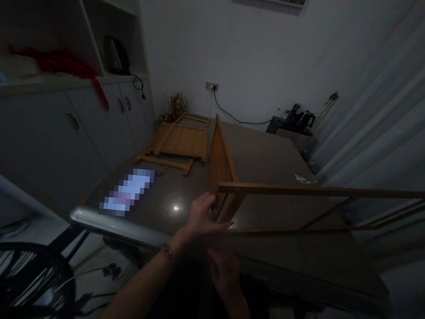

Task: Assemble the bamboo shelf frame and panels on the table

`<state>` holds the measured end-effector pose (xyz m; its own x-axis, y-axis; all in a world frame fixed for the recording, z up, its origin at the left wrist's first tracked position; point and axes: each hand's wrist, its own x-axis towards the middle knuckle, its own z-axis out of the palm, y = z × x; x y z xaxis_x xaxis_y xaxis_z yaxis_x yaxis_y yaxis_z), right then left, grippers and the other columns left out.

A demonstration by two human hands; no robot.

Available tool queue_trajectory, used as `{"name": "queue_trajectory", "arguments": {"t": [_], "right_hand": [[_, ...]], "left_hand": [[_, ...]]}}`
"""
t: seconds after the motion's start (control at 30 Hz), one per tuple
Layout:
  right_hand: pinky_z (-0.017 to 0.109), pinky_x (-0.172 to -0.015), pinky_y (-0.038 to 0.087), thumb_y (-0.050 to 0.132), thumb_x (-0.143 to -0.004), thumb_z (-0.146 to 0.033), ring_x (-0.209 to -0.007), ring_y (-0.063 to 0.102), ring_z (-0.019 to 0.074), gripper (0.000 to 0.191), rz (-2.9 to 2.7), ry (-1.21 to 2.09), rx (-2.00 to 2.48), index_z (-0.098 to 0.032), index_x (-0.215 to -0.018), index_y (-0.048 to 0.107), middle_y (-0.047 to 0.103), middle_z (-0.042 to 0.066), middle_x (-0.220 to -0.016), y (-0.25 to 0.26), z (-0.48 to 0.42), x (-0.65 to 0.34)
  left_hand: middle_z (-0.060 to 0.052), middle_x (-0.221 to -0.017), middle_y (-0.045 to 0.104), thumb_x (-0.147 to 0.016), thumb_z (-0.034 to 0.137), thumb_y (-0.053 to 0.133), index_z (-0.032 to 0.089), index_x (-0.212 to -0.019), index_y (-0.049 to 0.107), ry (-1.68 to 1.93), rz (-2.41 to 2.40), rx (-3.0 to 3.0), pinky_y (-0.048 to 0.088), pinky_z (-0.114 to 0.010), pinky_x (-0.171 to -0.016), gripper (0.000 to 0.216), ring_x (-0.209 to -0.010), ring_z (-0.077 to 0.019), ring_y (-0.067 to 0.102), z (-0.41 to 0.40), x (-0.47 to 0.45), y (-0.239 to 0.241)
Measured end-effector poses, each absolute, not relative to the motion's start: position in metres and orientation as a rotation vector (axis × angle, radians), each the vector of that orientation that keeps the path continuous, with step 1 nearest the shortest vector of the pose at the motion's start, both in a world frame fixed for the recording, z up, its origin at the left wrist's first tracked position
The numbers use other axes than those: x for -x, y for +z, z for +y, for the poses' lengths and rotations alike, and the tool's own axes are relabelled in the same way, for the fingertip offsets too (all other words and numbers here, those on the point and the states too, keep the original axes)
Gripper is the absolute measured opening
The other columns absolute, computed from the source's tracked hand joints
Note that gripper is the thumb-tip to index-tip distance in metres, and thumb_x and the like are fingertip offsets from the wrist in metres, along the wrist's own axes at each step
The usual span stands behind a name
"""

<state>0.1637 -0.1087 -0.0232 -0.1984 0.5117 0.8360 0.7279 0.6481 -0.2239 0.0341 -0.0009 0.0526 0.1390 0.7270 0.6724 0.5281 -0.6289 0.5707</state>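
My left hand (200, 216) is closed around the near corner of a wooden frame, its thumb stretched along the lower end. The frame stands on its edge on the table: a solid wooden panel (222, 155) runs away from me, and a long open side with a top rail (288, 190) reaches off to the right. Lower down, just in front of the table edge, my right hand (226, 273) is curled with fingers and thumb close together. It is dim there, and whatever those fingers hold cannot be made out.
Flat wooden frame pieces (184, 141) lie at the back left of the brown table (265, 154). A pixelated bright rectangle (128, 191) is near its left front. A round black chair (16, 281) stands lower left, cabinets (89, 112) line the left, a curtain (407, 123) hangs right.
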Motion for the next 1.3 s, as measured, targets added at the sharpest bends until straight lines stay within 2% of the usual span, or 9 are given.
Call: {"name": "queue_trajectory", "arguments": {"t": [0.23, 0.37, 0.5, 0.6, 0.77, 0.93, 1.07, 1.17, 1.3], "right_hand": [[0.029, -0.068, 0.06, 0.043, -0.099, -0.019, -0.079, 0.072, 0.0186, 0.023, -1.741, -0.033, 1.077, -0.022, -0.114, 0.06, 0.072, 0.007, -0.091, -0.025, -0.11, -0.165], [0.027, -0.059, 0.057, 0.046, -0.1, -0.029, -0.07, 0.07, 0.0172, 0.018, -1.723, -0.025, 1.067, -0.023, -0.11, 0.06, 0.072, 0.005, -0.084, -0.024, -0.111, -0.17], [0.031, -0.06, 0.049, 0.056, -0.097, -0.035, -0.061, 0.063, 0.0178, 0.015, -1.785, -0.205, 1.087, -0.024, -0.09, 0.064, 0.068, 0.002, -0.07, -0.015, -0.112, -0.179], [0.032, -0.06, 0.039, 0.062, -0.093, -0.038, -0.059, 0.056, 0.0177, 0.023, -1.88, -0.398, 1.156, -0.024, -0.075, 0.062, 0.062, 0.0, -0.062, -0.006, -0.112, -0.182], [0.033, -0.063, 0.03, 0.052, -0.098, -0.029, -0.062, 0.05, 0.0175, 0.04, -2.015, -0.384, 1.263, -0.021, -0.06, 0.05, 0.056, 0.0, -0.056, 0.005, -0.113, -0.177], [0.034, -0.067, 0.033, 0.043, -0.102, -0.038, -0.065, 0.052, 0.019, 0.043, -1.948, -0.19, 1.313, -0.022, -0.064, 0.053, 0.061, 0.001, -0.062, 0.004, -0.115, -0.174], [0.035, -0.071, 0.042, 0.047, -0.098, -0.048, -0.073, 0.059, 0.0213, 0.033, -1.838, -0.047, 1.286, -0.022, -0.083, 0.062, 0.067, 0.003, -0.077, -0.002, -0.115, -0.176], [0.036, -0.075, 0.049, 0.046, -0.099, -0.044, -0.082, 0.064, 0.0212, 0.027, -1.85, 0.002, 1.193, -0.023, -0.1, 0.063, 0.07, 0.004, -0.089, -0.006, -0.114, -0.177], [0.033, -0.073, 0.053, 0.044, -0.101, -0.036, -0.076, 0.064, 0.0186, 0.026, -1.966, 0.065, 1.078, -0.025, -0.094, 0.066, 0.068, 0.002, -0.08, -0.008, -0.113, -0.178]], "left_hand": [[0.001, -0.065, 0.046, -0.061, 0.063, 0.071, 0.021, -0.065, 0.041, 1.485, 1.241, -2.235, 0.033, -0.025, -0.054, 0.052, -0.061, -0.0131, 0.043, -0.001, -0.033, 0.053], [0.001, -0.065, 0.046, -0.062, 0.061, 0.071, 0.021, -0.065, 0.041, 1.484, 1.24, -2.24, 0.033, -0.025, -0.054, 0.05, -0.061, -0.0132, 0.043, -0.001, -0.033, 0.054], [0.001, -0.065, 0.045, -0.062, 0.06, 0.071, 0.021, -0.065, 0.04, 1.488, 1.233, -2.232, 0.033, -0.025, -0.054, 0.05, -0.06, -0.0131, 0.042, -0.001, -0.033, 0.056], [0.002, -0.063, 0.045, -0.062, 0.061, 0.071, 0.021, -0.065, 0.039, 1.497, 1.214, -2.244, 0.033, -0.026, -0.054, 0.051, -0.06, -0.013, 0.042, -0.001, -0.033, 0.057], [0.002, -0.064, 0.045, -0.062, 0.062, 0.071, 0.021, -0.065, 0.04, 1.496, 1.213, -2.228, 0.032, -0.025, -0.053, 0.051, -0.059, -0.0125, 0.042, -0.002, -0.033, 0.056], [0.001, -0.066, 0.046, -0.062, 0.062, 0.071, 0.02, -0.066, 0.041, 1.485, 1.238, -2.219, 0.033, -0.025, -0.055, 0.051, -0.061, -0.0132, 0.042, -0.002, -0.034, 0.056], [0.002, -0.064, 0.044, -0.061, 0.062, 0.071, 0.021, -0.064, 0.04, 1.453, 1.23, -2.188, 0.031, -0.025, -0.054, 0.052, -0.061, -0.0128, 0.041, -0.002, -0.034, 0.056], [0.002, -0.065, 0.044, -0.06, 0.061, 0.072, 0.021, -0.064, 0.039, 1.455, 1.225, -2.183, 0.031, -0.025, -0.054, 0.052, -0.061, -0.0127, 0.041, -0.002, -0.034, 0.057], [0.001, -0.065, 0.045, -0.061, 0.061, 0.071, 0.021, -0.065, 0.039, 1.488, 1.228, -2.18, 0.033, -0.025, -0.054, 0.051, -0.061, -0.0131, 0.042, -0.003, -0.034, 0.057]]}}
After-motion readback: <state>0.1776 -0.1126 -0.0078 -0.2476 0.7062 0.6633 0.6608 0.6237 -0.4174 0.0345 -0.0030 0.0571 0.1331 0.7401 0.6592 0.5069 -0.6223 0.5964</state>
